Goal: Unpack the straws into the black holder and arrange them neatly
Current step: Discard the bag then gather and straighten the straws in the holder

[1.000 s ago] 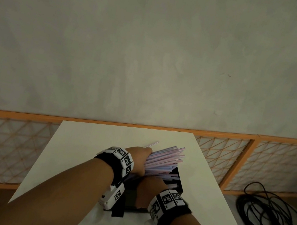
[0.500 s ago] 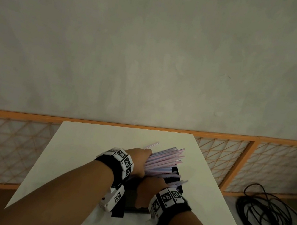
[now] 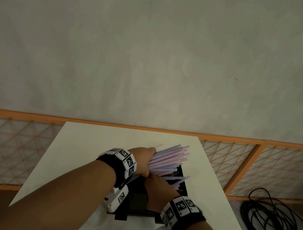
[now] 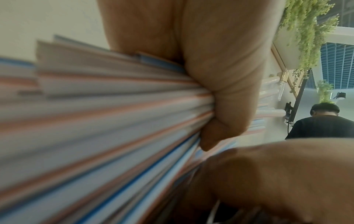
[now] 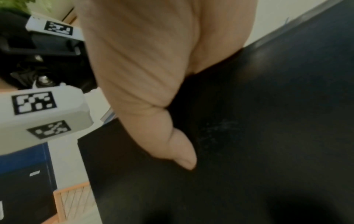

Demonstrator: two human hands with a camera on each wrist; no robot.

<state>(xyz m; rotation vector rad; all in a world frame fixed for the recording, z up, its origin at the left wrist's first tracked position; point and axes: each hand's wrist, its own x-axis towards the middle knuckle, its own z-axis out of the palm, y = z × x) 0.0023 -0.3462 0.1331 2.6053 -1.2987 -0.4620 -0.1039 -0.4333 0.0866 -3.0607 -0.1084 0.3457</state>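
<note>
My left hand (image 3: 143, 163) grips a thick bundle of pink, blue and white straws (image 3: 169, 158), which fans up and to the right above the black holder (image 3: 138, 201) on the white table. Up close, the fingers (image 4: 220, 75) wrap round the straws (image 4: 114, 121). A few loose straws (image 3: 178, 179) slant down into the holder's far end. My right hand (image 3: 158, 190) sits just below the bundle on the holder. Its thumb (image 5: 184, 151) lies flat on the black wall (image 5: 268, 106), and the fingers go over the rim out of sight.
The white table (image 3: 91, 145) stands against an orange lattice fence (image 3: 0, 149) and a grey wall. A coil of black cable (image 3: 273, 221) lies on the floor to the right. Another person (image 4: 321, 125) in a black shirt shows in the left wrist view.
A few straws have slipped from the bundle and now slant toward the holder's right end. Both hands have stayed almost in place.
</note>
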